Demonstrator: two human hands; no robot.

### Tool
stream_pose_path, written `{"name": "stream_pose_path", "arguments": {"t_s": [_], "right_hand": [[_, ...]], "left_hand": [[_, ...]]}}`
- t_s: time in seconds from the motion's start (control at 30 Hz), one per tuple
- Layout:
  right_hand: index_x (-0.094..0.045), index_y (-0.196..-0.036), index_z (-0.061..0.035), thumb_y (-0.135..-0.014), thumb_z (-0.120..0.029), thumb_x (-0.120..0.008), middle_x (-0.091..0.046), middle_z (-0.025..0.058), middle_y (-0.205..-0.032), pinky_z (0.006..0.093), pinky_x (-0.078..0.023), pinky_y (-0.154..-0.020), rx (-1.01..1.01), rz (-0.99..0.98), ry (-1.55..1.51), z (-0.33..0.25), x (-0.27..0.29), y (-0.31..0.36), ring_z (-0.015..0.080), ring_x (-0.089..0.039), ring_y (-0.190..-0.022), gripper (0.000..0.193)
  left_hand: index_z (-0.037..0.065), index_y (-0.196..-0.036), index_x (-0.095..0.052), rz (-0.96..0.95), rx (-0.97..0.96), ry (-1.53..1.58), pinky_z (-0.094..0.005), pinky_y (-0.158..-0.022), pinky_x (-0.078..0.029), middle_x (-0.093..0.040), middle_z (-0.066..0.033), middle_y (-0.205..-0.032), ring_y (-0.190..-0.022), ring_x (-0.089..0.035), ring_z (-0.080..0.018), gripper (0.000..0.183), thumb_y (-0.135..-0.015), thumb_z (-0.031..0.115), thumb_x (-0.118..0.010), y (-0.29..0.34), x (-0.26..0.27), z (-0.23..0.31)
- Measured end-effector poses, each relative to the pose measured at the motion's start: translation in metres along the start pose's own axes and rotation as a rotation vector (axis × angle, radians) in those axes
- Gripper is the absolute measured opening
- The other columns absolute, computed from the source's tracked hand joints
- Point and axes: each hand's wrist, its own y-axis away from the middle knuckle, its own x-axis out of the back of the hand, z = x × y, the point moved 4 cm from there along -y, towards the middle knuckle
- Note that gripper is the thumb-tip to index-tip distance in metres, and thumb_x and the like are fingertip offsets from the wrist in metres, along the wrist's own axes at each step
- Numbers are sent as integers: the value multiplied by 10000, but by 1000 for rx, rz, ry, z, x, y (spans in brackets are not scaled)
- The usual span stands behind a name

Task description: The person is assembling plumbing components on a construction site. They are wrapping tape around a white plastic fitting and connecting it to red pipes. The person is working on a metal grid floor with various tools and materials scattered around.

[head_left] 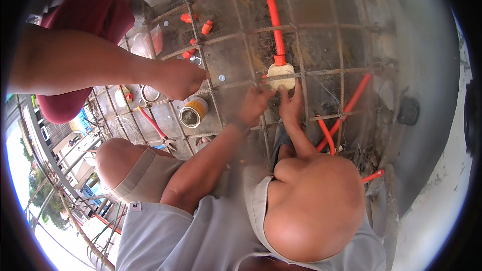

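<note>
A cream, rounded junction box (281, 76) lies under the rebar grid, and an orange conduit (273, 15) runs into its far side through an orange fitting (279, 60). My right hand (292, 104) grips the near right edge of the box, thumb and finger pressed against it. At the box's near left side is my left hand (256, 104), its fingers bent together; what they pinch, if anything, is hidden. A small orange piece shows just past those fingertips. To the left, another person's hand (186, 78) reaches over the grid.
Rebar (226, 86) crosses the whole work area. An open yellow can (194, 111) and red-handled pliers (153, 124) lie left of my hands. Several orange fittings (207, 27) are scattered farther off. Orange conduits (346, 110) rise on the right, beside a grey wall (427, 95).
</note>
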Motion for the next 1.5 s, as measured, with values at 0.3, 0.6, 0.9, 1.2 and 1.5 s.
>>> {"name": "stream_pose_path", "arguments": {"t_s": [0.3, 0.6, 0.9, 1.2, 1.5], "right_hand": [[-447, -1594, 41, -1042, -197, -710, -660, 196, -1423, 380, -477, -1100, -50, 3, -59, 4, -1, -1, 256, -634, -1286, 656], [-444, -1600, 28, -1038, -183, -717, -661, 190, -1418, 378, -478, -1096, -16, 25, -81, 4, -2, -1, 258, -633, -1281, 660], [-443, -1609, 18, -1044, -256, -733, -716, 221, -1308, 393, -545, -976, 63, 68, -1, 11, -3, -2, 289, -711, -1131, 692], [-459, -1601, 16, -1028, -291, -755, -718, 221, -1300, 397, -549, -958, 67, 54, 36, 19, -3, -4, 292, -715, -1111, 714], [-464, -1594, 22, -1024, -289, -761, -719, 218, -1284, 398, -550, -928, 91, 40, 28, 20, -2, -2, 282, -707, -1066, 714]], "left_hand": [[46, -989, -588, 40, 26, -8, -330, -654, -441, -543, -10, -823, -698, -505, -123, 307, -948, 256, -808, 0, 0, -4], [82, -1223, -687, -128, 48, -221, -350, -821, -495, -555, -109, -1088, -912, -575, -223, 247, -996, 179, -708, 0, 4, -3], [42, -1027, -572, 37, 127, 21, -321, -662, -449, -543, -15, -829, -713, -515, -131, 346, -948, 276, -815, 7, -3, 12], [27, -1035, -581, -35, -155, -125, -328, -649, -445, -546, -18, -831, -710, -514, -131, 336, -956, 265, -805, 0, 2, 1], [28, -1047, -583, 45, 122, 30, -329, -662, -447, -546, -16, -845, -721, -504, -127, 327, -952, 249, -804, 11, -5, 18]]}}
